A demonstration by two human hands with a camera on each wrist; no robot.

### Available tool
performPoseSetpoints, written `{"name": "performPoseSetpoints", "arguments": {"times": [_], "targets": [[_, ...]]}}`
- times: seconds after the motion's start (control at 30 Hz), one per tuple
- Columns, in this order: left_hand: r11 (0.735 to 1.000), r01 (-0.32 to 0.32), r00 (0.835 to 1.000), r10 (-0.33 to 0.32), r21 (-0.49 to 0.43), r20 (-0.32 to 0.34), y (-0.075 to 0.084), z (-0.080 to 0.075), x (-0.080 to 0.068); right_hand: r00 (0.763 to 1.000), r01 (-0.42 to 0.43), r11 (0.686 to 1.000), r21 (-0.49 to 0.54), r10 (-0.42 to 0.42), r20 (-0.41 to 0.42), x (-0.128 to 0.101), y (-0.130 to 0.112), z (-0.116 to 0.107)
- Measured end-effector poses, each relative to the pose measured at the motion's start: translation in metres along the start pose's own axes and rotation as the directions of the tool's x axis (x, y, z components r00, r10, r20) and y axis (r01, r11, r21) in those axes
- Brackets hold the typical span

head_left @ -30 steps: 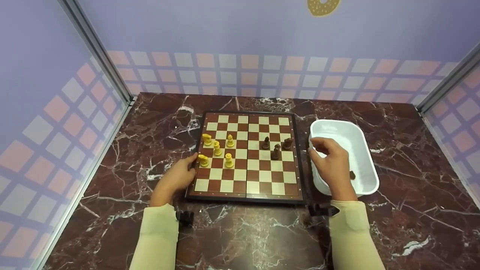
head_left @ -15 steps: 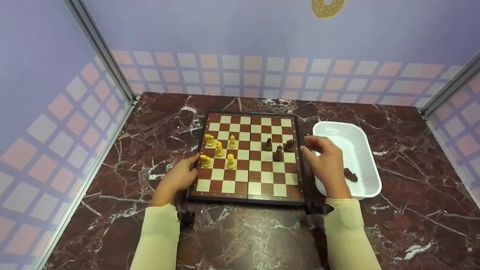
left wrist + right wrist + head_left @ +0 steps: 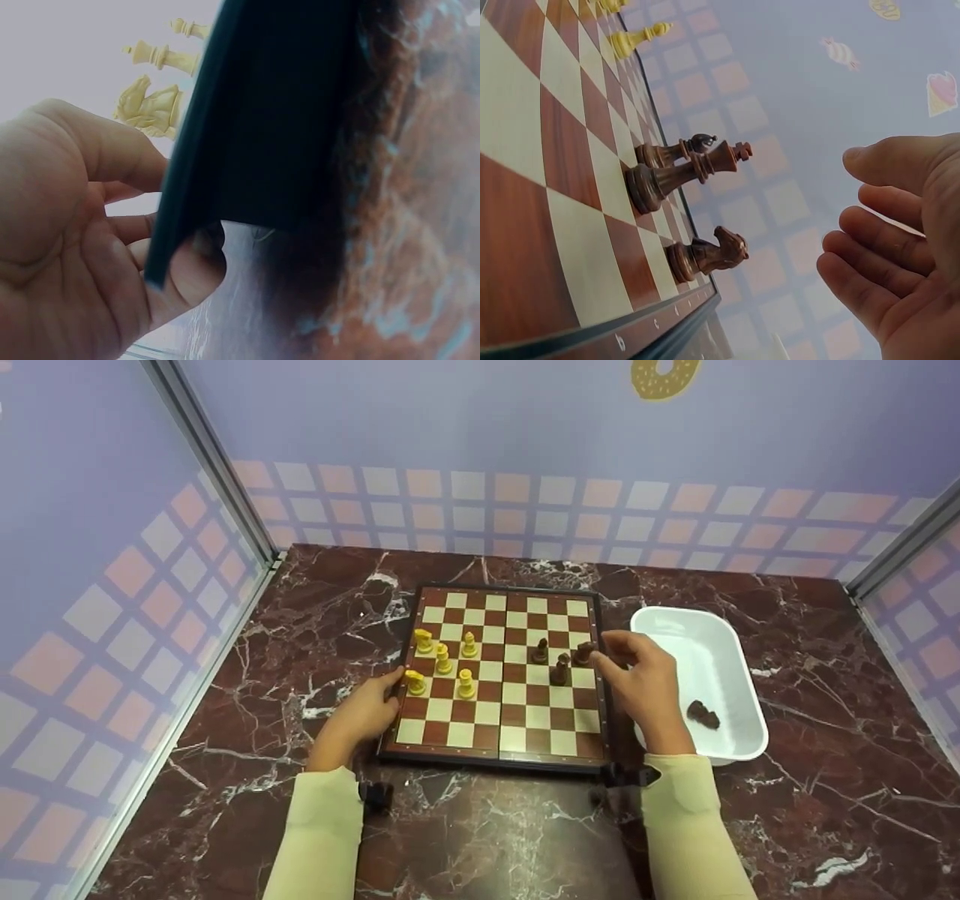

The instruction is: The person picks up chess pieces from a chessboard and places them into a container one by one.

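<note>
Left hand grips the board's left edge, thumb on top; right hand hovers loosely apart beside a brown knight. Five yellow pieces, three brown stand on it. One brown piece lies in the white tray on the table.

Table: we see polished dark red-brown marble with white veins, smooth and faintly glossy.
Chessboard: we see smooth squares of reddish wood-look and cream, a slight sheen, and a black matt plastic-looking frame.
Yellow pieces: we read them as smooth pale plastic or lacquered wood; we cannot tell which.
Brown pieces: we see a glossy, turned, dark wood-like finish.
Tray: we see white, smooth plastic with a soft shine.
Sleeves: we see pale yellow-green matt cloth.
Walls: we see a matt printed lilac surface between metal corner rails.
</note>
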State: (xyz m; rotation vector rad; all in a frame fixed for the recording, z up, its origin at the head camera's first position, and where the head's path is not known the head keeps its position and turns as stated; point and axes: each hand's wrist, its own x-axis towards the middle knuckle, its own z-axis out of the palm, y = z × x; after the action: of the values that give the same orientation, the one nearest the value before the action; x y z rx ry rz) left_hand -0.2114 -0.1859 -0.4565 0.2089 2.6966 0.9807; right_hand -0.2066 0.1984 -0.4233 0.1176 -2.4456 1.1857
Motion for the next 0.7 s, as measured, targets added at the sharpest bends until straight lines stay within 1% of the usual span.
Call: {"name": "performPoseSetpoints", "arguments": {"times": [0.17,0.3,0.43,0.7], "targets": [[1.0,-0.007,1.0,0.007,0.02,-0.007,0.001,0.0,0.0,1.0,0.017,1.0,-0.008,-0.017,0.017,0.003,-0.001,0.006],[1.0,0.002,1.0,-0.002,0.009,-0.002,0.0,0.0,-0.001,0.999,0.029,0.999,-0.018,-0.029,0.029,0.004,-0.002,0.012],[1.0,-0.003,1.0,0.003,-0.001,-0.006,-0.001,0.0,-0.001,0.998,0.024,1.0,-0.018,-0.023,0.052,0.005,-0.004,0.017],[1.0,0.015,1.0,-0.015,0.002,0.0,0.0,0.0,0.0,0.996,0.012,1.0,-0.016,-0.01,0.09,0.007,-0.006,0.025]]}}
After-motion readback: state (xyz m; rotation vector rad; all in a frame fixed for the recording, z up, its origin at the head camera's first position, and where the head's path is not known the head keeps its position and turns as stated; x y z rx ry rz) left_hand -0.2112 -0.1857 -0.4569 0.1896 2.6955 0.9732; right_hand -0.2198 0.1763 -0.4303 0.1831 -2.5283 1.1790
